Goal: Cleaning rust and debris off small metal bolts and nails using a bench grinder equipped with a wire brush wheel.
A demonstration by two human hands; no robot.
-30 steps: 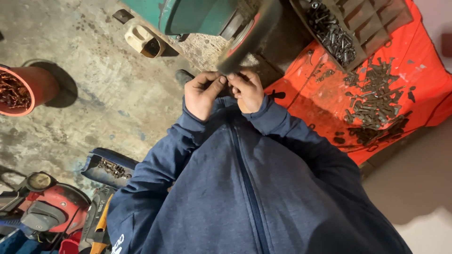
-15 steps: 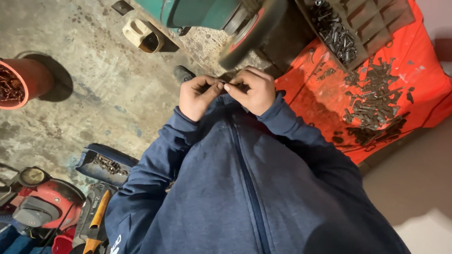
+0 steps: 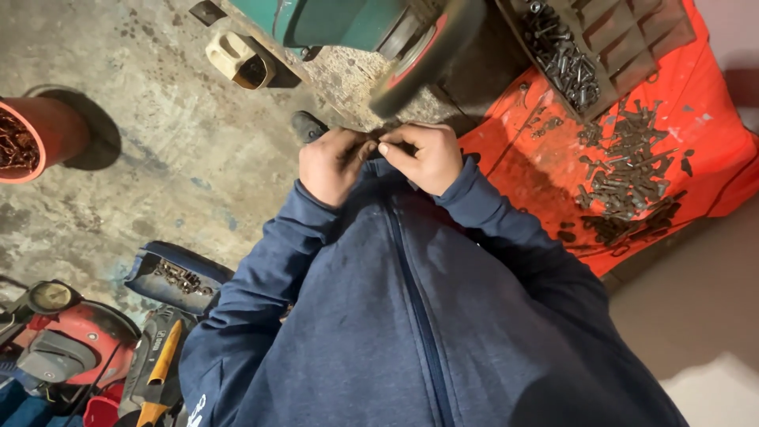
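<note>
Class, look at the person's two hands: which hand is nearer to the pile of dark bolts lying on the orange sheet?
The right hand. It sits close beside the orange sheet, with the bolt pile off to its outer side. The left hand is farther away, on the other side of the right hand.

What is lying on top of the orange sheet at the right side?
On the orange sheet lies a loose pile of dark bolts, and a dark tray with compartments, one holding more bolts. What lies under the tray and the pile is covered.
</note>
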